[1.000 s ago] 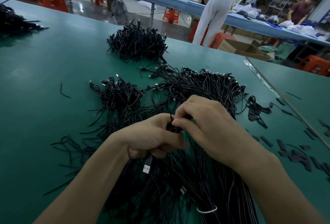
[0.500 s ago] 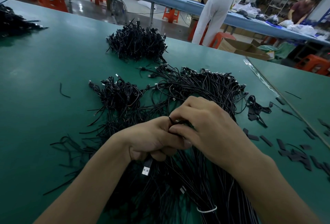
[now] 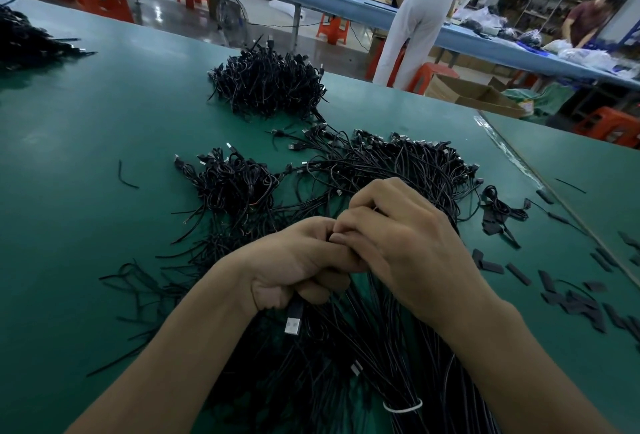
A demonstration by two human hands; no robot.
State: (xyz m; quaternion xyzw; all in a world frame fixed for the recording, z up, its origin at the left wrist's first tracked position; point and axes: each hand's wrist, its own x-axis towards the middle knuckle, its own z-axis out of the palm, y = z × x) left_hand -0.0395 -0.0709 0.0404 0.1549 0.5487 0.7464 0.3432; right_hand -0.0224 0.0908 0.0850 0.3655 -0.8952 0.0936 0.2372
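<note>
My left hand (image 3: 294,267) grips a black USB cable, and its silver plug (image 3: 293,321) hangs out below my fist. My right hand (image 3: 398,243) meets the left one, its fingers curled and pinching the cable where the two hands touch; the pinched part is hidden. Both hands hover over a long bundle of black cables (image 3: 381,364) tied with a white band (image 3: 403,406). The bundle's plug ends fan out beyond my hands (image 3: 398,163).
On the green table (image 3: 86,191) lie a coiled cable heap (image 3: 266,87) far ahead, a smaller heap (image 3: 228,184) to the left, another pile (image 3: 20,42) at far left, and black strips (image 3: 571,298) at right. People work at a blue table (image 3: 346,7) behind.
Both hands have shifted slightly away from me, the right hand's fingers curling tighter against the left. The plug still hangs below the left fist.
</note>
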